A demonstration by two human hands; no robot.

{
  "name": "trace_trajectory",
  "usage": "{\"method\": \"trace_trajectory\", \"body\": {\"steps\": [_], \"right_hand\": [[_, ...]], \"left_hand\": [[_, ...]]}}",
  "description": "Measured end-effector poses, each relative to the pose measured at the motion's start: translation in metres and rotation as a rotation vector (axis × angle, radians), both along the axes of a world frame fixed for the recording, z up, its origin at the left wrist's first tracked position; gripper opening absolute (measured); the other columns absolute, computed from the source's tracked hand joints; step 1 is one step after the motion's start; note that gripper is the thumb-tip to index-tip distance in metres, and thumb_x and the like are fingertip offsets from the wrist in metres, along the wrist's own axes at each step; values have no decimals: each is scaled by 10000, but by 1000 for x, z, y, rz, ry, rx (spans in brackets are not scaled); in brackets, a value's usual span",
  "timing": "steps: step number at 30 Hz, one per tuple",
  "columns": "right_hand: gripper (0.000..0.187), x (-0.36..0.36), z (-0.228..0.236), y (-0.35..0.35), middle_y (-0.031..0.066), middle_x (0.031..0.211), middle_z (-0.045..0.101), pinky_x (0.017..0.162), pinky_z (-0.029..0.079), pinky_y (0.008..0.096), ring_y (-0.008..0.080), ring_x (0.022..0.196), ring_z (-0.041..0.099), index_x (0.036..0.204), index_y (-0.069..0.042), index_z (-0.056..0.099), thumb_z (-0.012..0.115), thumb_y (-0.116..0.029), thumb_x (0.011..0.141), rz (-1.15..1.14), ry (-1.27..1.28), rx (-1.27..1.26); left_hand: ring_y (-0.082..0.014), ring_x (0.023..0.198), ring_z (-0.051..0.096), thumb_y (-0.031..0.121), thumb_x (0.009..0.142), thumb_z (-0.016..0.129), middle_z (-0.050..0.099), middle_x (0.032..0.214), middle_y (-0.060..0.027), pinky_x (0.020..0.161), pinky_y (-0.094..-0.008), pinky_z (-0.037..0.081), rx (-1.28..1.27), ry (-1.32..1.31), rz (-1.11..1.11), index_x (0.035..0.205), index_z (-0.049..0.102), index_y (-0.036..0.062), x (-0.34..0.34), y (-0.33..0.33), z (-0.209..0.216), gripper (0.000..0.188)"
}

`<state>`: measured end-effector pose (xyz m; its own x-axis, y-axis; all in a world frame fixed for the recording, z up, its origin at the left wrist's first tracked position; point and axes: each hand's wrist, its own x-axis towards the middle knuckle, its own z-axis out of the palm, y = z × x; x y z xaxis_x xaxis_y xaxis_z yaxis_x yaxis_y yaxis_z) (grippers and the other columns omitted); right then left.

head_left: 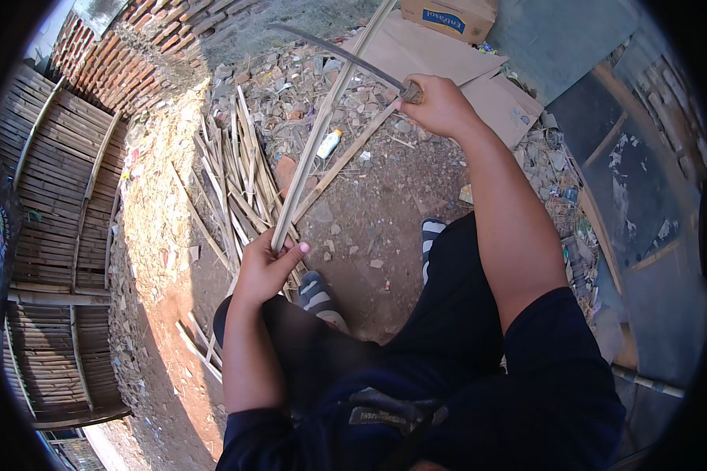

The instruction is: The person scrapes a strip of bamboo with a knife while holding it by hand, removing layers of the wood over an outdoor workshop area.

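Observation:
My left hand (267,268) is closed around the lower end of a long, pale bamboo strip (316,145), which slants up and away to the right past the top edge. In my right hand (441,108) is the wooden handle of a machete (375,72), with its long dark blade pointing left. The blade crosses the bamboo strip near its far part; whether they touch I cannot tell. Another bamboo strip (346,157) runs from near my right hand down toward a loose pile of bamboo strips (232,177) on the ground, left of my feet.
A white bottle with a yellow part (330,144) lies among rubble and litter. Flattened cardboard (416,49) and a cardboard box (452,17) are at the far side. Woven bamboo panels (51,173) stand at left, a brick wall (126,55) behind, dark sheets (636,157) at right.

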<state>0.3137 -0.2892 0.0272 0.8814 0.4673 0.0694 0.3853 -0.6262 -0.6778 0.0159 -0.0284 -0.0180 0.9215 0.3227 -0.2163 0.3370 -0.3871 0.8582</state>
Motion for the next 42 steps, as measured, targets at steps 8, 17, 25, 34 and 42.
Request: {"method": "trace_trajectory", "body": {"steps": [8, 17, 25, 34, 42], "right_hand": [[394, -5, -10, -9, 173, 993, 732, 835, 531, 408, 325, 932, 702, 1133, -51, 701, 781, -315, 853, 43, -143, 31], [402, -48, 14, 14, 143, 1014, 740, 839, 553, 462, 352, 975, 704, 1185, -147, 716, 774, -335, 834, 404, -308, -222], [426, -1, -5, -10, 194, 966, 729, 813, 546, 427, 352, 931, 705, 1175, -44, 689, 762, -325, 863, -128, -245, 127], [392, -70, 16, 26, 199, 885, 719, 774, 536, 422, 370, 876, 708, 1115, -35, 692, 790, -294, 838, 532, -240, -279], [521, 9, -15, -3, 217, 1051, 724, 899, 543, 444, 375, 1017, 696, 1271, -50, 664, 764, -341, 852, -133, -226, 46]], "left_hand": [[-26, 678, 507, 164, 905, 795, 581, 796, 49, 594, -218, 408, 49, 30, -12, 1007, 623, 21, 5, -4, 0, 246], [-16, 652, 471, 187, 897, 808, 561, 753, 55, 575, -204, 373, 24, -50, 15, 954, 610, 40, 1, -5, 3, 253], [-23, 587, 435, 211, 884, 821, 508, 659, 64, 515, -218, 339, 49, -88, 26, 884, 607, 38, 1, -4, -3, 275], [-22, 591, 443, 210, 883, 822, 515, 662, 58, 520, -215, 356, 32, -101, 25, 876, 607, 33, 1, -6, -3, 278], [-18, 650, 479, 172, 894, 810, 557, 758, 65, 560, -206, 380, 106, 17, 18, 982, 632, 7, -1, -2, 6, 258]]}}
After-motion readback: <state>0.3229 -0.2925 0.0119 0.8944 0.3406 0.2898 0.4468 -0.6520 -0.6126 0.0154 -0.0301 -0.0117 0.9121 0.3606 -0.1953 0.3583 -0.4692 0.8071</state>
